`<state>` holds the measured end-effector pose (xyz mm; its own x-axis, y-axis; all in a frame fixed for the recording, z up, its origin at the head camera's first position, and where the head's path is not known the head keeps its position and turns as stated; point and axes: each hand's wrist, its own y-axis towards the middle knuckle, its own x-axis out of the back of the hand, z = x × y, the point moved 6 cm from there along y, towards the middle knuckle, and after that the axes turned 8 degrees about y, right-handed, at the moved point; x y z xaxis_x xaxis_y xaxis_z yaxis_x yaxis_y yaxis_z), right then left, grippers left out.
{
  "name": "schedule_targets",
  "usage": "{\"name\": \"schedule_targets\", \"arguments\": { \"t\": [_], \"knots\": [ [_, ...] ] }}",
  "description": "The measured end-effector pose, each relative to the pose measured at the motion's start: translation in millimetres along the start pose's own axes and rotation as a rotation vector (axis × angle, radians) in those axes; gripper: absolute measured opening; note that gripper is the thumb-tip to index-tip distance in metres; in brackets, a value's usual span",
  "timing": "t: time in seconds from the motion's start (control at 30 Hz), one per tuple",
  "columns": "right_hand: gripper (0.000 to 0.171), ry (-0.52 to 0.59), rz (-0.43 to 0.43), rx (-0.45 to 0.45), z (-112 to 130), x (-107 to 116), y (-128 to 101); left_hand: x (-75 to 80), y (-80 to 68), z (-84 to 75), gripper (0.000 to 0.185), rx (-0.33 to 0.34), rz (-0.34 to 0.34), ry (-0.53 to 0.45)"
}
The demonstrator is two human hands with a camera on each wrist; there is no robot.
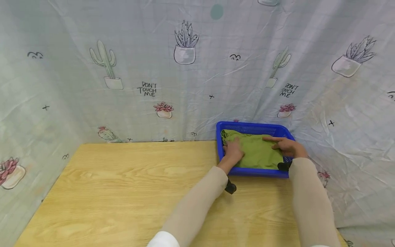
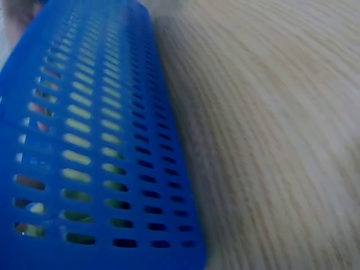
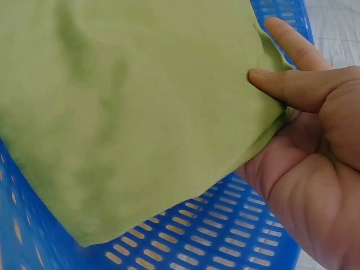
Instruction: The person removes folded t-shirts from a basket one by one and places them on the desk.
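The right hand (image 3: 315, 169) has its thumb pressed onto the top of the green cloth (image 3: 129, 101) at its right edge, with the other fingers tucked beneath, so the edge is pinched between them; one finger stands straight beyond the hem. The left hand (image 1: 233, 151) lies flat on the left part of the same cloth, fingers fairly straight and apart, pressing rather than gripping as far as the head view shows. Held this way, one hand appears to steady the cloth while the other controls its edge. The cloth is folded, plain olive-green, matte, lightly creased, and lies inside the blue basket (image 1: 253, 127), filling most of it. The basket has slotted walls and sits at the far right of the wooden table (image 1: 123, 192), against the cactus-print curtain (image 1: 154, 68).
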<state>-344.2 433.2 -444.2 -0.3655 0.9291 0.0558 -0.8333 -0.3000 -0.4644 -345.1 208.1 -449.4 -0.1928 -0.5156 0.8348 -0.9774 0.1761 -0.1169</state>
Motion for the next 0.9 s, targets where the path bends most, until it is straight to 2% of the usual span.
{"name": "schedule_targets", "arguments": {
  "t": [0.1, 0.17, 0.23, 0.33, 0.4, 0.5, 0.6, 0.63, 0.73, 0.9],
  "knots": [
    [0.060, 0.018, 0.014, 0.005, -4, 1, 2, 3.4, 6.2, 3.7, 0.053, -0.103, -0.081, -0.176],
    [0.060, 0.011, 0.016, 0.013, -4, 1, 2, 4.3, 8.5, 5.3, 0.048, -0.135, -0.076, -0.358],
    [0.058, -0.003, 0.013, 0.017, -3, 0, 1, 5.5, 8.7, 6.7, 0.044, -0.123, -0.039, -0.523],
    [0.058, 0.008, 0.014, 0.005, 0, -2, -1, 4.6, 7.5, 10.3, 0.037, -0.034, 0.001, -0.702],
    [0.058, 0.018, 0.011, -0.007, 0, -3, -2, 5.2, 5.5, 11.6, 0.035, 0.001, 0.005, -0.725],
    [0.058, 0.040, -0.005, -0.028, 0, -1, -2, 4.5, 4.4, 12.3, 0.040, 0.014, 0.014, -0.629],
    [0.059, 0.043, -0.003, -0.044, -2, 0, 0, 4.0, 2.9, 13.3, 0.050, 0.016, 0.041, -0.609],
    [0.059, 0.040, 0.007, -0.046, -3, -1, 0, 3.3, 2.8, 13.7, 0.052, 0.020, 0.059, -0.636],
    [0.060, 0.038, 0.024, -0.050, -6, 0, 1, 3.1, 3.2, 14.7, 0.054, 0.035, 0.086, -0.800],
    [0.065, 0.068, 0.016, -0.061, -8, 3, 2, 6.7, 8.0, 13.7, 0.048, 0.007, 0.044, -0.964]
  ]
}}
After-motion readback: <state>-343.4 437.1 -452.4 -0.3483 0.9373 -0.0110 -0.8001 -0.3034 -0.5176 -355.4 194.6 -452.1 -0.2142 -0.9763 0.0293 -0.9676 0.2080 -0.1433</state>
